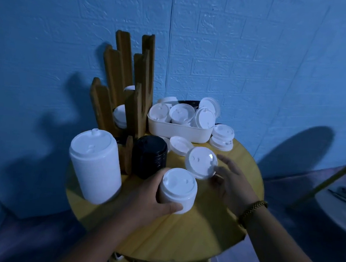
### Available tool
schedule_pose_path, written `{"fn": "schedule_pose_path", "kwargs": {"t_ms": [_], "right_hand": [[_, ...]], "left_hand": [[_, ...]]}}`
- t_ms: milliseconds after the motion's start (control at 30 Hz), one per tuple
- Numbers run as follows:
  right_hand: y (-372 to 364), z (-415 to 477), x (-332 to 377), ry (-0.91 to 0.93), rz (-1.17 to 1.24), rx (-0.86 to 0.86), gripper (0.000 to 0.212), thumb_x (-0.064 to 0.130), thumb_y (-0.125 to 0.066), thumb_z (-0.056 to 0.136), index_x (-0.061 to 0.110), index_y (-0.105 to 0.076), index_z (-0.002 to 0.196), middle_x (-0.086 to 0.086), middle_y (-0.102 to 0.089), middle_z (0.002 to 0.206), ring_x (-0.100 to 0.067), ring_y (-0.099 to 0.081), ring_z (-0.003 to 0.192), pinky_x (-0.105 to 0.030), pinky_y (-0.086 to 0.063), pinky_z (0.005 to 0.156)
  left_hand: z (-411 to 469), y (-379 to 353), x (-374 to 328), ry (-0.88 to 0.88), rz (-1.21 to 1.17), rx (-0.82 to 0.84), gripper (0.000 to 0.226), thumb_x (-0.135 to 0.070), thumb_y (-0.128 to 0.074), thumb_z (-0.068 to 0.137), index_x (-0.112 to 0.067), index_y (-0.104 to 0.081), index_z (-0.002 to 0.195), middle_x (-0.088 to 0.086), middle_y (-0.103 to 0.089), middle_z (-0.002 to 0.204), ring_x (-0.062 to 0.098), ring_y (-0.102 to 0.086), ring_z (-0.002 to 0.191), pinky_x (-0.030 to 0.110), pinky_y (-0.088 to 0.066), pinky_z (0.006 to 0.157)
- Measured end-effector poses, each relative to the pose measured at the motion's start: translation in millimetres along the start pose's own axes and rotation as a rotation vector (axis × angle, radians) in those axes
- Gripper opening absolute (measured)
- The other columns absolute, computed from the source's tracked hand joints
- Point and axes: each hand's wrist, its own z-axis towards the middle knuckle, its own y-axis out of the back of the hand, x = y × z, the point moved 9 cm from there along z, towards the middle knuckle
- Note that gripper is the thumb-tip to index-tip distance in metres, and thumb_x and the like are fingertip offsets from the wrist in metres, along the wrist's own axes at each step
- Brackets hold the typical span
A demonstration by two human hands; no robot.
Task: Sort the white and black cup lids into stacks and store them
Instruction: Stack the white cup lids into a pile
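**A:** White stuff far left, what was it?
**B:** That was a tall stack of white plastic cup lids [95, 165], upright on the round yellow wooden table [177, 239], at its L edge.
**A:** Next along?
**B:** Behind it stood a brown slatted wooden holder [128, 78], w/ a few white lids showing btwn the slats. Just R of the tall stack was a stack of black plastic lids [149, 156], upright & shorter.
**A:** L hand?
**B:** The left hand [149, 195] was wrapped round a short stack of white lids [177, 187] near the table's middle, thumb across the front, fingers round the far side. It sat close in front of the black stack.
**A:** Behind that?
**B:** At the back was a white rectangular plastic tub [178, 132], heaped w/ loose white lids. Something black showed at its far side, couldn't tell what. One flat white lid [180, 145] lay on the table just in front of the tub.
**A:** R hand?
**B:** The right hand [233, 180] had a single white lid [201, 162] by its R rim, tilted up toward the camera, thumb & fingertips at the edge, other fingers loosely spread. Contact pts were a bit blurred. That wrist wore a braided bracelet [252, 209].
**A:** Anything else back there?
**B:** Yes, a small pile of white lids [222, 137] beside the tub's R end, near the table's back edge.
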Motion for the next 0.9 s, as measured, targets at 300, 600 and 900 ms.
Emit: {"fn": "schedule_pose_path", "kwargs": {"t_ms": [300,600,900], "right_hand": [[17.2,-28.8,12.8,0.02,-0.363,-0.083,0.026,0.012,-0.052,0.1,0.024,-0.062,0.121,-0.01,-0.063,0.11,-0.025,-0.065,0.091,-0.034,-0.058,0.068],[-2.4,-39.0,18.8,0.063,-0.322,-0.043,0.037,0.01,-0.054,0.098,0.029,-0.053,0.13,-0.006,-0.062,0.113,-0.024,-0.065,0.094,-0.034,-0.059,0.065],[19.2,-52.8,8.4,-0.037,-1.246,-0.095,0.072,0.064,-0.051,0.092,0.009,-0.04,0.137,-0.015,-0.059,0.127,-0.024,-0.058,0.102,-0.034,-0.045,0.074]], "left_hand": [[-6.6,-1.8,-0.6,0.001,-0.052,-0.006,0.079,-0.04,-0.084,0.081,-0.058,-0.028,0.134,-0.04,-0.039,0.126,-0.013,-0.042,0.115,0.004,-0.033,0.081],[-7.4,0.3,3.4,-0.003,-0.032,-0.032,0.085,-0.055,-0.082,0.076,-0.063,-0.024,0.138,-0.031,-0.044,0.136,-0.001,-0.043,0.127,0.027,-0.041,0.102],[-6.4,-1.9,2.0,-0.042,-0.007,-0.031,0.079,-0.051,-0.081,0.08,-0.061,-0.023,0.133,-0.043,-0.037,0.123,-0.022,-0.037,0.111,0.004,-0.032,0.083]]}}
